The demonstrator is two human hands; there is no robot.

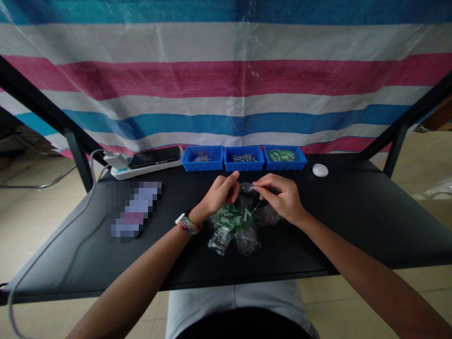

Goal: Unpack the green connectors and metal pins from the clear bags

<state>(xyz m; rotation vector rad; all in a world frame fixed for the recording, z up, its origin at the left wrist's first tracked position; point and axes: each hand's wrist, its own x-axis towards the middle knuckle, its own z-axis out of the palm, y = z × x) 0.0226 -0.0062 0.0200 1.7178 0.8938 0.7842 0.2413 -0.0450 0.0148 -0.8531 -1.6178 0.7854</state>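
"Plastic bag point(246, 187), clear: where is it?"

"Pinched by the right hand point(282, 197), thumb against fingertips, jutting leftward from them."

"And the left hand point(222, 192)?"

"Fingers curled; I can't tell whether they grip anything. Green pieces point(230, 219) lie just below them, nearer the wearer."

A plastic sheet point(240, 77) in wide blue, white and magenta stripes hangs as a wall behind the black tabletop point(360, 221), its surface creased and faintly shiny. Dark metal bars point(38, 103) slant up at both sides. Beige tiled floor point(21, 212) shows around, with a curved chrome tube point(56, 182) at left. Light is soft and dim.
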